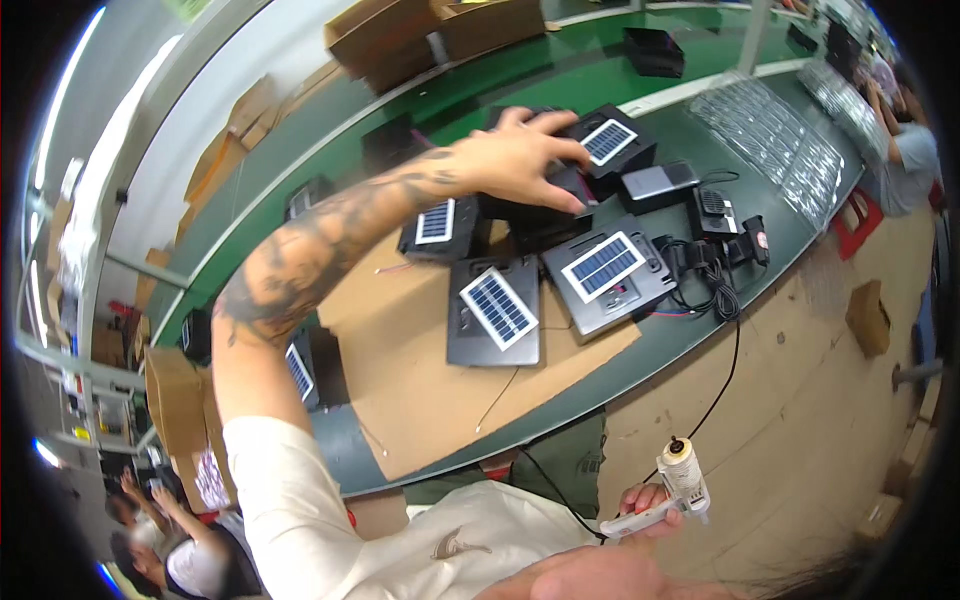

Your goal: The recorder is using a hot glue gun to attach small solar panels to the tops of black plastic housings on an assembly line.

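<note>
My left hand reaches far over the bench with its fingers spread, above a cluster of black plastic housings. Whether the fingertips touch a housing is hard to tell. Beside the thumb lies a housing with a small solar panel. Nearer to me, two flat dark panels carry solar cells, one in the middle and one to its right. My right hand, low at the right near my body, is closed round a white hot glue gun, its dark nozzle pointing up.
A cardboard sheet covers part of the green bench. At its right are coiled black cables, a small grey box and clear bubble wrap. Cardboard boxes stand at the back. Other people sit at far right and lower left.
</note>
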A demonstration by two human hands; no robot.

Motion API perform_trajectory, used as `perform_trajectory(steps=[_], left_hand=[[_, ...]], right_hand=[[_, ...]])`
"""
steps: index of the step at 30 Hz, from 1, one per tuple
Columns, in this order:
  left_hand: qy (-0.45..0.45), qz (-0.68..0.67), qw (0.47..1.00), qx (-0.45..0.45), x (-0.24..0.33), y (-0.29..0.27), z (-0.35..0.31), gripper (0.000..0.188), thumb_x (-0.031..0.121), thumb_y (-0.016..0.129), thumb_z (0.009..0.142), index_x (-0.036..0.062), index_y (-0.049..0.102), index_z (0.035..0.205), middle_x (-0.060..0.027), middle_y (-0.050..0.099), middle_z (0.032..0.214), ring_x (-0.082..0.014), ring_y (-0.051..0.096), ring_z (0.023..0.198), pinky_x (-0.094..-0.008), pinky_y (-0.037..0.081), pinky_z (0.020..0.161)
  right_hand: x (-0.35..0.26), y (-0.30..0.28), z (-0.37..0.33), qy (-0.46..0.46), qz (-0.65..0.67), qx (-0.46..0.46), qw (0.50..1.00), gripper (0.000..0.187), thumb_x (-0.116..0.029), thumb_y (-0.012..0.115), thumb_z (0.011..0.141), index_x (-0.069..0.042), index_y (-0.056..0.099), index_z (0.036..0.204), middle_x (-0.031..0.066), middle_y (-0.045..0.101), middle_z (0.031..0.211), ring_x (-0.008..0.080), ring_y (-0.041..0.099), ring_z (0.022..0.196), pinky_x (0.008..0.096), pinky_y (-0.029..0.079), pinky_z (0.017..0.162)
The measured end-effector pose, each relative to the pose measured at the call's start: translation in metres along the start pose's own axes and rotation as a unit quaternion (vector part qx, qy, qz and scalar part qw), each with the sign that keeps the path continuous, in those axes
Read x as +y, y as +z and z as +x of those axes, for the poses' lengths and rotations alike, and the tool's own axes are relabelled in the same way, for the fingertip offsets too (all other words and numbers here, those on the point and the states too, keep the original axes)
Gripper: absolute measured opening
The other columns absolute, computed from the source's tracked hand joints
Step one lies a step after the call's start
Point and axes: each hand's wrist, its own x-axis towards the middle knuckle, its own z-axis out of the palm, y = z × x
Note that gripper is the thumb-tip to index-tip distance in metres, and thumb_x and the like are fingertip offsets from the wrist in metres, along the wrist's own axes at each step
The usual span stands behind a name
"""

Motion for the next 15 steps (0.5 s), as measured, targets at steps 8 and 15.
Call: perform_trajectory(steps=[8,15], left_hand=[[-0.003,-0.034,0.996,0.082,0.009,0.010,-0.040,0.084,0.073,0.063,0.074,0.0351,0.040,0.145,-0.0144,0.020,0.158,-0.0542,0.010,0.141,-0.0803,0.022,0.098],[-0.372,-0.024,0.871,0.319,-0.247,0.020,-0.216,0.085,0.063,0.065,0.077,0.0066,0.049,0.138,-0.0317,0.032,0.146,-0.0451,0.034,0.136,-0.0461,0.035,0.110]], right_hand=[[0.017,0.015,-0.007,-0.007,0.021,0.037,0.999,0.034,-0.032,0.059,0.080,0.002,0.061,0.084,0.0216,0.066,0.084,0.0390,0.064,0.083,0.0470,0.057,0.057],[0.022,-0.015,0.022,0.076,0.015,-0.037,0.996,0.037,-0.034,0.056,0.081,0.001,0.063,0.086,0.0214,0.066,0.085,0.0391,0.064,0.084,0.0473,0.056,0.061]])
